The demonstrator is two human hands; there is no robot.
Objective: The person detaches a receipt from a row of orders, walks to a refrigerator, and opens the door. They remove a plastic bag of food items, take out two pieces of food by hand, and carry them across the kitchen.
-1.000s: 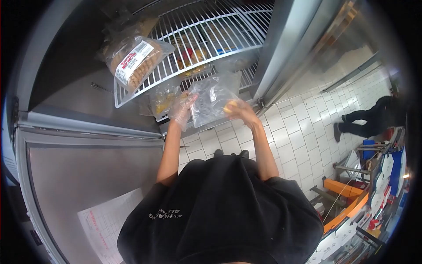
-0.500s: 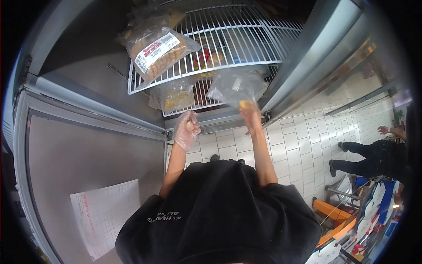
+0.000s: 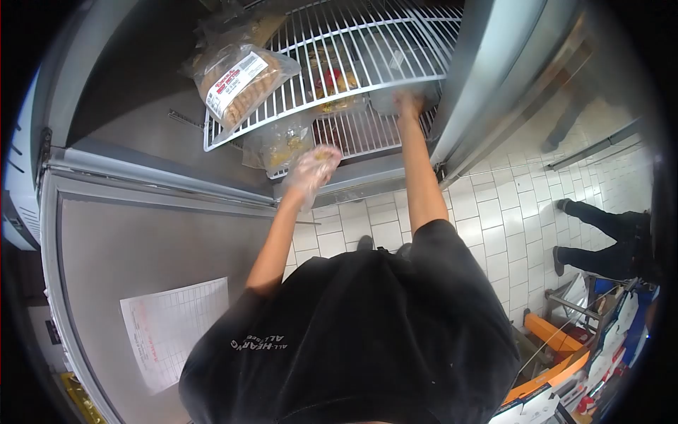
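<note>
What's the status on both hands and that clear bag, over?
Left hand: gloved, fingers curled, contents unclear. Right hand: blurred, at the clear bag, grip unclear. Upper wire shelf: partly screens the bag from view.

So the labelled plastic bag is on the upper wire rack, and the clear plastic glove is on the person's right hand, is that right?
Not quite: the clear plastic glove is on the left hand, not the right hand, as the head view shows. The labelled plastic bag is on the upper wire rack.
</note>
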